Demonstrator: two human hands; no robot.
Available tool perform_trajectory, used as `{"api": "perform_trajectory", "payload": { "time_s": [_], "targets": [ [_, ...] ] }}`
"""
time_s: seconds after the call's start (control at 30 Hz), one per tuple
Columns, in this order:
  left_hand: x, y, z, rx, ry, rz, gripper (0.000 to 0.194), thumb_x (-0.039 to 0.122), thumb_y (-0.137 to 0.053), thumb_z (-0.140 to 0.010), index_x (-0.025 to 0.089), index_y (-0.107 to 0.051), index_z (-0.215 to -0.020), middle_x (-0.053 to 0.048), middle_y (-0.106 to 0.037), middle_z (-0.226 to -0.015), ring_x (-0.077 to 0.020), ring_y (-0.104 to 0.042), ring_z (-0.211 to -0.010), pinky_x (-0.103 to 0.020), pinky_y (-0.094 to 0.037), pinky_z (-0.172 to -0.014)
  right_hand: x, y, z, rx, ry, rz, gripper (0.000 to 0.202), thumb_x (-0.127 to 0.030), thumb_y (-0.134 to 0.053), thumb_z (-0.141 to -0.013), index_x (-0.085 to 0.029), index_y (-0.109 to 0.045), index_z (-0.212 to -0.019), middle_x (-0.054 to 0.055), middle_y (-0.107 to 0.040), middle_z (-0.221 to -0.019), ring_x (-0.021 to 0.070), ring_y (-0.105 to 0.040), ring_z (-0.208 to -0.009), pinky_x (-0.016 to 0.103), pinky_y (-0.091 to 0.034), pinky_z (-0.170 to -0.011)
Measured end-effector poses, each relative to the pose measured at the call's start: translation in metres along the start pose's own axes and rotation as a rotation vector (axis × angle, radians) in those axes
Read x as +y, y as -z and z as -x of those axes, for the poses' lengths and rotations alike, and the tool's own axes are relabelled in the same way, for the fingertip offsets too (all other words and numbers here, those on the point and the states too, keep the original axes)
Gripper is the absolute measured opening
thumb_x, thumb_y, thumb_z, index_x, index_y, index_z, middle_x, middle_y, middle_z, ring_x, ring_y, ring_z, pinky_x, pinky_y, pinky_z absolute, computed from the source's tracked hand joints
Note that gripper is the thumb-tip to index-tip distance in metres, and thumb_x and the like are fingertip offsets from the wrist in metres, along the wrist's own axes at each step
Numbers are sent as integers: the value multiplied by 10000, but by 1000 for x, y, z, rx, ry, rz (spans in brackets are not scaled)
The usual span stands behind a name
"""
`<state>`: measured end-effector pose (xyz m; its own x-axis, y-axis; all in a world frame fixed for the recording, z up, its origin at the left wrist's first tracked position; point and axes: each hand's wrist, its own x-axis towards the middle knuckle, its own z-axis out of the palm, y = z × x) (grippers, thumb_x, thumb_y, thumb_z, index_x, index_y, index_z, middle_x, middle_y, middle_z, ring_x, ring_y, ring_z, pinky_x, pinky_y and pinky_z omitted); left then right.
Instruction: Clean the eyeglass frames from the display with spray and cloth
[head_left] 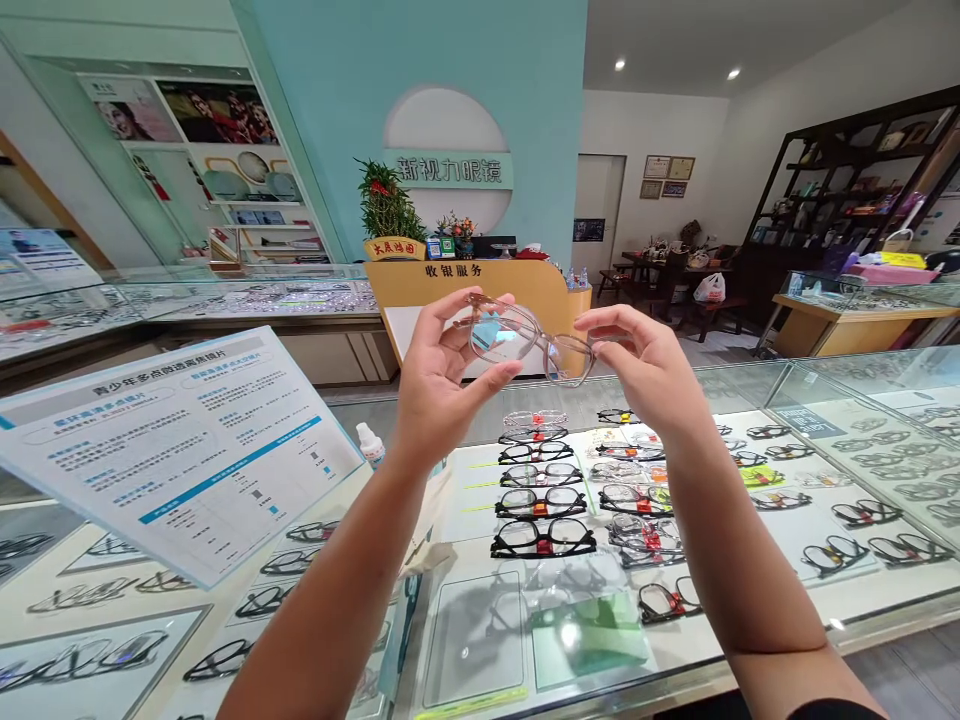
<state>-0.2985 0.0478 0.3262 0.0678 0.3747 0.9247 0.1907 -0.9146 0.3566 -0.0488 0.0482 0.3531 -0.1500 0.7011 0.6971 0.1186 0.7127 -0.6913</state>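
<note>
A pair of clear-framed glasses (540, 340) is held up in front of me, over the glass display counter. My left hand (448, 375) grips its left side, with the thumb near the lower edge of the left lens and the fingers behind it. At the right end of the frame, my right hand (637, 365) pinches the rim between thumb and fingers. Below the hands, rows of dark-framed glasses (544, 537) lie inside the counter. A green card (590, 640) and a grey-edged panel (476, 640) are nearer to me.
A large printed sheet (187, 450) stands at the left, beside a small white bottle (370, 443). Another glass case (877, 440) extends right. Beyond are a yellow reception desk (472, 285) with a plant (386, 205), and dark shelves (847, 190).
</note>
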Motion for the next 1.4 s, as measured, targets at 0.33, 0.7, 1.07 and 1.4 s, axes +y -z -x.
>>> {"api": "perform_trajectory", "payload": {
  "time_s": [0.33,0.7,1.07,1.4],
  "targets": [
    [26,12,-3,-264,161,148,678,302,-961,-923,298,-637,-1520,-161,-770,-1496,-335,-772,-1393,-443,-708,-1139,-4,4,0,-454,-95,-183,307,-558,-798,-1021,-268,-893,-982,48,-878,-1117,202,-759,-1011,383,-594,-920],
    [31,20,-3,-320,204,140,643,340,-965,-923,292,-653,-1483,-186,-788,-1470,-381,-810,-1318,-475,-736,-1073,-2,0,1,-539,-132,-249,396,-632,-816,-982,-246,-898,-1014,51,-862,-1021,187,-738,-907,341,-596,-808],
    [16,8,-2,-173,183,134,747,521,-1003,-847,311,-654,-1473,-160,-768,-1433,-340,-762,-1357,-457,-684,-1086,4,-10,1,-349,-102,-200,399,-620,-822,-977,-233,-912,-1014,42,-852,-931,179,-705,-837,344,-567,-788],
    [40,-35,15,119,416,-142,352,584,-867,-947,240,-923,-994,-22,-714,-762,-152,-521,-650,-305,-447,-588,-3,-37,16,46,200,185,189,-334,-708,-1077,-251,-869,-1024,104,-880,-1210,274,-823,-1149,445,-638,-1030]
  ]
}}
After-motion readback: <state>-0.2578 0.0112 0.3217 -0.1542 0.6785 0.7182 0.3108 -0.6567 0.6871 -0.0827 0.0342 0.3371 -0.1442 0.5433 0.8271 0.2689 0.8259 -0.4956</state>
